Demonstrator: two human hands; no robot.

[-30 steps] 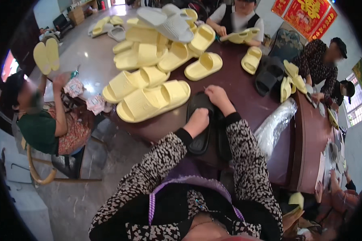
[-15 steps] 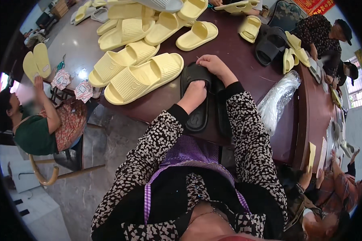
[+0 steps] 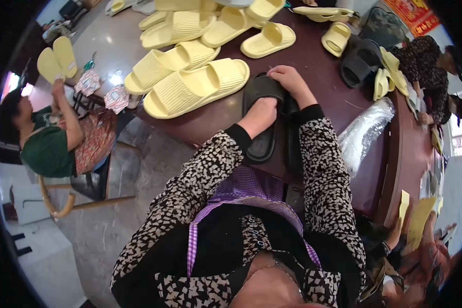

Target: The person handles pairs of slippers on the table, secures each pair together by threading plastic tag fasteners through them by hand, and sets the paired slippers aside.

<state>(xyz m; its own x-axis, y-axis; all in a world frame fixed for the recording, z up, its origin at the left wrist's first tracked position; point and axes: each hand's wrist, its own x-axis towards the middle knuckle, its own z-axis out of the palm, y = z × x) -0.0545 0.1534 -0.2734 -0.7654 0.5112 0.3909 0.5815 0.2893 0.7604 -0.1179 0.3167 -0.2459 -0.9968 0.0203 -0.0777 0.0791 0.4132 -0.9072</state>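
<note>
A black slipper lies on the dark red table before me, its toe pointing away. My left hand reaches into it from the heel side and grips it at the strap; its fingertips are hidden under the strap. At the strap's far right edge, my right hand is closed in a pinch; what it holds, if anything, is too small to make out. A second black slipper lies just to the right, partly under my right forearm. Left of my hands, a pair of yellow slippers rests on the table.
More yellow slippers are heaped at the far side of the table. Black slippers lie far right, beyond a clear plastic bag. A person in green sits left, holding yellow soles; others work along the right.
The view has shifted, so the scene sits further right and higher. My right hand stays at the strap's far edge and my left inside the slipper. At lower right, another yellow piece shows.
</note>
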